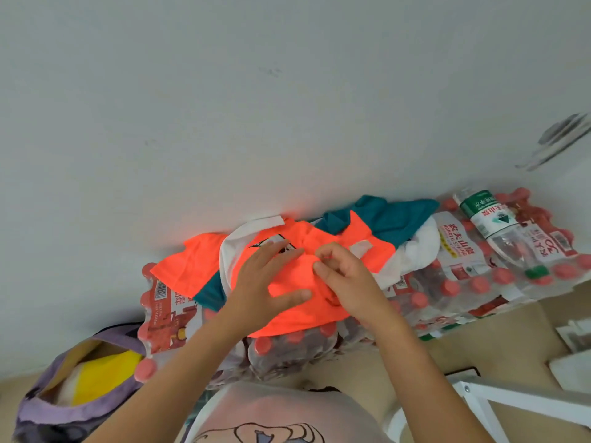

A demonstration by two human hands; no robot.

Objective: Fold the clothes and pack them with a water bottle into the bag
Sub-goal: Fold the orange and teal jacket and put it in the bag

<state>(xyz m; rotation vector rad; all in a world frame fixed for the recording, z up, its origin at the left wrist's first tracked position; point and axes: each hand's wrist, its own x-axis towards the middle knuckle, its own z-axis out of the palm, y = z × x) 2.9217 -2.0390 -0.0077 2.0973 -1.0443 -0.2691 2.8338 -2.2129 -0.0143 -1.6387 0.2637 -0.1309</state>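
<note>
White wall (256, 107) backs shrink-wrapped packs of red-capped bottles (447, 282) serving as the surface above a beige floor (479, 340). On them lies an orange garment (287, 302); the left hand (265, 279) presses it flat, fingers straight, while the right hand (345, 276) pinches its fabric. A green-labelled water bottle (499, 231) lies to the right, and a purple bag (80, 388) sits open lower left.

Shrink-wrapped packs of red-capped bottles (447, 292) lie in a row along the white wall (224, 107), directly beneath the fingers and reaching out to both sides. A white metal frame (511, 398) stands well right of and nearer than the fingers, on the beige floor (479, 343), with white papers (572, 366) beside it.
</note>
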